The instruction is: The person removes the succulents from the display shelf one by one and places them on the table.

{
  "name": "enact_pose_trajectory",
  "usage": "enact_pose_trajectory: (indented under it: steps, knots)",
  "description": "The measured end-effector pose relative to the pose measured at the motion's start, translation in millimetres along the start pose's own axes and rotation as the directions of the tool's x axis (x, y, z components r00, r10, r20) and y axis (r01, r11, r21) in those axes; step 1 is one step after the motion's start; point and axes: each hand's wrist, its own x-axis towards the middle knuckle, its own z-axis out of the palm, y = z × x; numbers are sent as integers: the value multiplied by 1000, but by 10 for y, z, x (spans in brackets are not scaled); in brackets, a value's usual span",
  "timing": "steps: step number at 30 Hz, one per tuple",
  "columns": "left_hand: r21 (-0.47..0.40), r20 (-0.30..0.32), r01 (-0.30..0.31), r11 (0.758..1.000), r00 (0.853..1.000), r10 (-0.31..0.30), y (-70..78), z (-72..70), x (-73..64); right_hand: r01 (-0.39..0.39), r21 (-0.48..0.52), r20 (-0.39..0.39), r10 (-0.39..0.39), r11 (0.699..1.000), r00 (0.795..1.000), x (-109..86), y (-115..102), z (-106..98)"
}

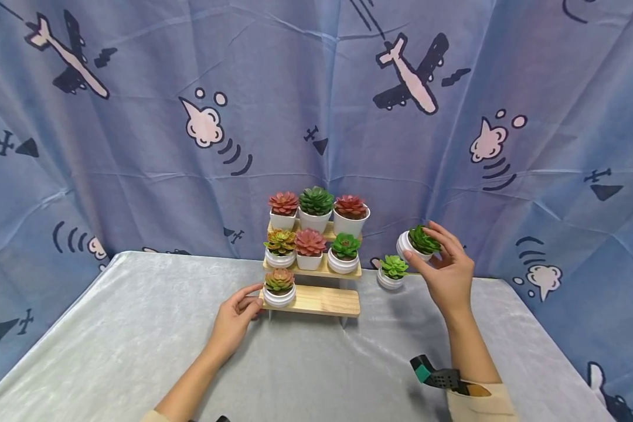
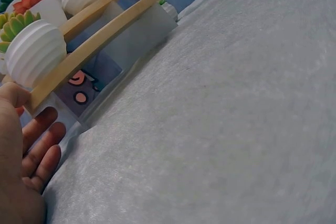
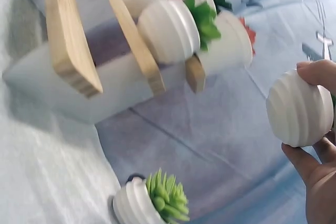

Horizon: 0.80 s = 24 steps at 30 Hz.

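Note:
My right hand (image 1: 450, 271) holds a potted succulent (image 1: 418, 244) with dark green leaves, tilted above the table to the right of the stand. In the right wrist view, thumb and fingers pinch its ribbed white pot (image 3: 299, 109). My left hand (image 1: 235, 319) grips the left end of a tiered plant stand (image 1: 324, 300) at its lowest wooden shelf. The left wrist view shows the thumb against the board and the other fingers below it. Beside that hand, an orange-green succulent (image 1: 279, 287) sits on the lowest shelf's left end; bare wood lies to its right.
Three succulents, including a dark green one (image 1: 316, 202), stand on the top shelf. Three more, among them a pink one (image 1: 310, 249), fill the middle shelf. A light green succulent (image 1: 392, 271) stands on the grey-covered table (image 1: 153, 334) right of the stand. Behind hangs a blue curtain (image 1: 295, 88).

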Motion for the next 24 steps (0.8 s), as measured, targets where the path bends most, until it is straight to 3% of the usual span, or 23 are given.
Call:
enact_pose_trajectory:
  steps: [9,17,24]
  knots:
    - [-10,-2,9,1000,1000,-9,-12,-10,20,-62,-6,-51,62,998,997,45,252,-142]
    - [0,1,4,1000,1000,-4,-1,-14,15,-138,-128,-74,129,982,989,21,522,-250]
    - [-2,-1,-10,1000,1000,10,-3,1,6,-228,-223,-76,217,948,973,-10,706,-317]
